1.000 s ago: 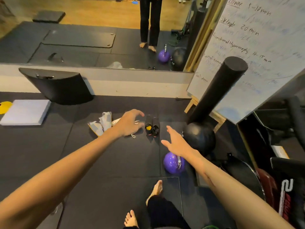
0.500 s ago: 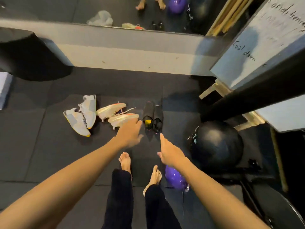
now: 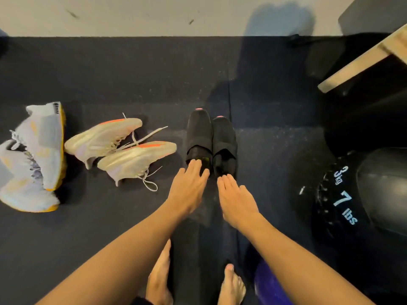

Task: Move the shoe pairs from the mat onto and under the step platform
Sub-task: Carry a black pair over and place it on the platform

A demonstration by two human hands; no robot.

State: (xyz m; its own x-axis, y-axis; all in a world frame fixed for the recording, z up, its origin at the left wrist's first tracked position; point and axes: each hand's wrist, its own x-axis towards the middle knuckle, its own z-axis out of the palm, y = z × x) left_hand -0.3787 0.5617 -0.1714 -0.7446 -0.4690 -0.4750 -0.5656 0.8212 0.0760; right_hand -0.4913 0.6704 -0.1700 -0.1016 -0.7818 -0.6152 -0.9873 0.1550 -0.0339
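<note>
The dark mat (image 3: 132, 216) carries all three pairs, so nothing has been moved yet, and the step platform is out of view. The white high-tops (image 3: 35, 159) lie far left, the cream runners (image 3: 119, 150) beside them, the black shoes (image 3: 211, 139) upright at centre. The left hand (image 3: 187, 190) and right hand (image 3: 237, 201) each reach a heel, fingers nearly straight, seemingly just touching, gripping nothing.

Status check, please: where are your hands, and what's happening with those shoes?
Left hand and right hand open, fingertips at heels of black slip-on shoe pair, no grip yet. All three pairs on dark rubber mat. Path clear; black medicine ball off right.
</note>
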